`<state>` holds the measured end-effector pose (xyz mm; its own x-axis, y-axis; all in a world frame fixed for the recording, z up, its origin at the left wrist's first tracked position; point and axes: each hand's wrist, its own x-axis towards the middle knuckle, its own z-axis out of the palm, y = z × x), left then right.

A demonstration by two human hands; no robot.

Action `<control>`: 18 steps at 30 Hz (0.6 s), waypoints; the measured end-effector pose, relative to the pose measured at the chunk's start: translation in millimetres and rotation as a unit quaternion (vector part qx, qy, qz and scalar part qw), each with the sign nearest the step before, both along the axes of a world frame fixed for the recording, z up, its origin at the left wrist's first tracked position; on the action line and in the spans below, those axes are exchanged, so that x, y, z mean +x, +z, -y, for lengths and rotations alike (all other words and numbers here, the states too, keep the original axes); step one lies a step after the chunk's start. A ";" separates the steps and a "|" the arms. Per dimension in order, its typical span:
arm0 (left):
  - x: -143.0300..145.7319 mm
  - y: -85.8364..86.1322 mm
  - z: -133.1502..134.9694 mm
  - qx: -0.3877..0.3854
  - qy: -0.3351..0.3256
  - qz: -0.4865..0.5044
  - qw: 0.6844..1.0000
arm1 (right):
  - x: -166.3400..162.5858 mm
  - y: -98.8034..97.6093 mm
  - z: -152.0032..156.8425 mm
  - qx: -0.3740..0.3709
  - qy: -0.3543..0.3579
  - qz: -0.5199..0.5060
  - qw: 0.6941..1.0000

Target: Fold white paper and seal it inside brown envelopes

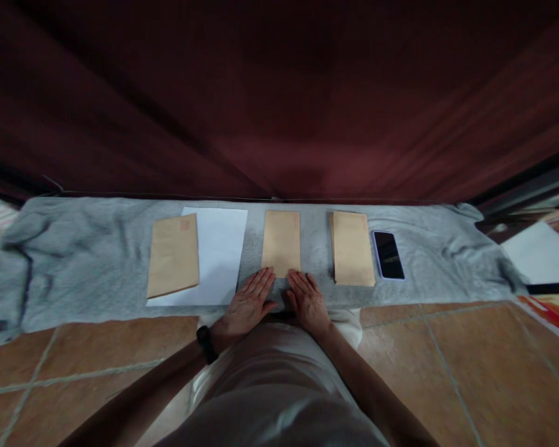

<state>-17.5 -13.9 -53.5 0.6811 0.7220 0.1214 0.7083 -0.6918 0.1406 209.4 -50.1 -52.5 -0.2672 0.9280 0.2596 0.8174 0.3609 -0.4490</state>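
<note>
A single brown envelope (pixel 281 241) lies flat on the grey cloth, straight in front of me. My left hand (pixel 252 299) rests flat with fingers stretched out, its fingertips on the envelope's near left corner. At the near right corner, my right hand (pixel 306 300) lies the same way, fingers extended and touching the edge. Neither hand grips anything. To the right is a stack of brown envelopes (pixel 354 248), slightly uneven at its left side. Another brown envelope pile (pixel 173 256) sits on the left, partly over white paper (pixel 221 254).
A phone (pixel 389 255) with a pale purple case lies right of the stack. The grey cloth (pixel 428 248) covers a long narrow surface against a dark red panel (pixel 279 112). Papers (pixel 543 251) lie at the far right. Tiled floor (pixel 410 360) shows below.
</note>
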 end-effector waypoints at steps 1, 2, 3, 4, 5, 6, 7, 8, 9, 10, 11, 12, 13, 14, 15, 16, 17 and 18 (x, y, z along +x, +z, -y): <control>-3.3 -1.3 0.0 0.002 0.001 0.003 1.000 | 1.2 -0.3 0.7 0.003 -0.005 0.000 1.000; -6.6 -2.5 0.2 0.004 0.003 0.006 1.000 | 2.5 -0.8 1.4 0.005 -0.009 -0.001 1.000; -9.6 -3.4 0.4 0.006 0.005 0.008 1.000 | 4.0 -1.2 2.2 0.007 -0.012 -0.002 1.000; -12.1 -3.9 0.7 0.006 0.007 0.008 1.000 | 5.5 -1.8 3.1 0.009 -0.014 -0.002 1.000; -13.8 -3.8 1.1 0.005 0.010 0.007 1.000 | 7.2 -2.4 3.9 0.011 -0.015 -0.003 1.000; -14.4 -3.2 1.6 0.004 0.013 0.005 1.000 | 8.8 -3.1 4.7 0.012 -0.017 -0.004 1.000; -13.8 -2.2 2.1 0.001 0.017 0.003 1.000 | 10.2 -3.7 5.5 0.012 -0.018 -0.004 1.000; -11.9 -0.8 2.4 -0.001 0.020 0.001 1.000 | 11.4 -4.4 6.1 0.013 -0.018 -0.004 1.000; -8.6 0.7 2.7 -0.003 0.024 -0.001 1.000 | 12.2 -5.0 6.6 0.013 -0.019 -0.004 1.000; -4.1 2.2 2.6 -0.005 0.027 -0.002 1.000 | 12.7 -5.4 6.9 0.014 -0.019 -0.005 1.000; 1.4 3.5 2.2 -0.007 0.028 -0.003 1.000 | 12.9 -5.8 7.1 0.015 -0.019 -0.006 1.000; 7.4 4.4 1.6 -0.009 0.024 -0.004 1.000 | 12.8 -5.9 7.2 0.017 -0.019 -0.006 1.000; 13.6 5.1 0.5 -0.013 0.017 -0.006 1.000 | 12.6 -5.9 7.3 0.018 -0.019 -0.007 1.000; 19.5 5.3 -0.8 -0.016 0.007 -0.008 1.000 | 12.4 -5.8 7.3 0.018 -0.019 -0.007 1.000; 24.7 5.2 -2.3 -0.021 -0.005 -0.011 1.000 | 12.3 -5.5 7.3 0.018 -0.018 -0.006 1.000; 29.0 4.7 -4.1 -0.024 -0.017 -0.013 0.999 | 12.2 -5.2 7.3 0.016 -0.017 -0.004 1.000; 32.0 4.2 -5.9 -0.027 -0.027 -0.016 0.999 | 12.2 -4.9 7.4 0.014 -0.016 -0.001 1.000; 33.9 3.5 -7.7 -0.029 -0.036 -0.017 0.999 | 12.3 -4.7 7.4 0.011 -0.014 0.001 1.000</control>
